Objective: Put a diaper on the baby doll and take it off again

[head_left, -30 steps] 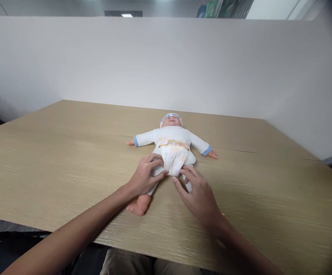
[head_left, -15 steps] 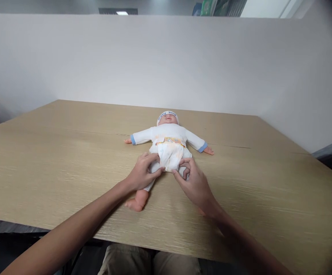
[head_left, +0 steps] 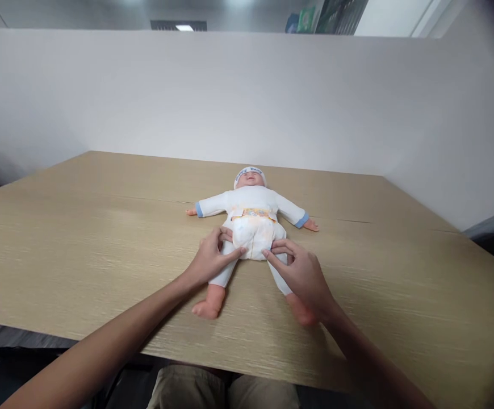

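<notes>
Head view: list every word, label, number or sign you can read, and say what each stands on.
"Happy", in blue on the white headband of the doll; the second word starts with "B", the rest too blurred to be sure.
Patterned strip on the diaper: too small to read.
Nothing else is readable.

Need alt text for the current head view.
A person's left hand and right hand touch opposite lower edges of a diaper on a white-clothed baby doll, sprawled face-up on a wood-toned table. A pale partition stands behind.
</notes>
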Motion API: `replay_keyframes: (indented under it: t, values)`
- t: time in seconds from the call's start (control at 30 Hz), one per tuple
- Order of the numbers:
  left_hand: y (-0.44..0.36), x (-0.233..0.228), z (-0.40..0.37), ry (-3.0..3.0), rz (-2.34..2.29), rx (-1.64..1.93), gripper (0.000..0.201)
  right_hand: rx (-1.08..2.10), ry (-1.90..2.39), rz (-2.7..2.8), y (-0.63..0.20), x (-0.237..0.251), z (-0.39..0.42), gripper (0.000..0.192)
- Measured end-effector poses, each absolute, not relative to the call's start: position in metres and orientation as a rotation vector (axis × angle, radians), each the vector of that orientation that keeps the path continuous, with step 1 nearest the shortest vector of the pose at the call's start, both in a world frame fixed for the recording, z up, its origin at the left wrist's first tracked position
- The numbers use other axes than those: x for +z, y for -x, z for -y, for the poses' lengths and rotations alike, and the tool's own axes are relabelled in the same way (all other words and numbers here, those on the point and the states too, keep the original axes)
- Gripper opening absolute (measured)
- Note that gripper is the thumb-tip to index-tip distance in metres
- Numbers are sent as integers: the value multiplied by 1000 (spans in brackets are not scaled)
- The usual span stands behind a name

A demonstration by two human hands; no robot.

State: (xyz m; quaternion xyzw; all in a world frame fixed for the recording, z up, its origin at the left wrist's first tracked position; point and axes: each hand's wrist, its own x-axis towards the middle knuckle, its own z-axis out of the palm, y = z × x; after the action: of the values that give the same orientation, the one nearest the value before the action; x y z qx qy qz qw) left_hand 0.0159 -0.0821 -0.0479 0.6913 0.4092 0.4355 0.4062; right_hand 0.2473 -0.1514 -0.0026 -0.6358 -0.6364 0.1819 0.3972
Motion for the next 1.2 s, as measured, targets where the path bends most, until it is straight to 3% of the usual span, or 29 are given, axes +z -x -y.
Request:
replay_keyframes:
  t: [0.13,0.47,0.67,0.77,1.0,1.2]
  values:
    - [-15,-39,85,-1885,-1091,1012,33,426,1603,1727,-248,-8,150,31]
    - [-7,-26,72,-1248,-809,743,50,588,1626,1581,-249,-11,148,40]
    - [-8,-33,71,-1205,-728,810,50,321,1586,1572,-253,-19,144,45]
    - [-12,-36,73,-1201,-751,865,50,334,1560,1568,-257,-25,140,48]
    - [18,-14,89,-1409,-787,781,46,457,1564,1687,-278,-18,172,39]
    - [66,-4,54,-1868,-1147,753,47,198,1648,1739,-331,-10,163,38]
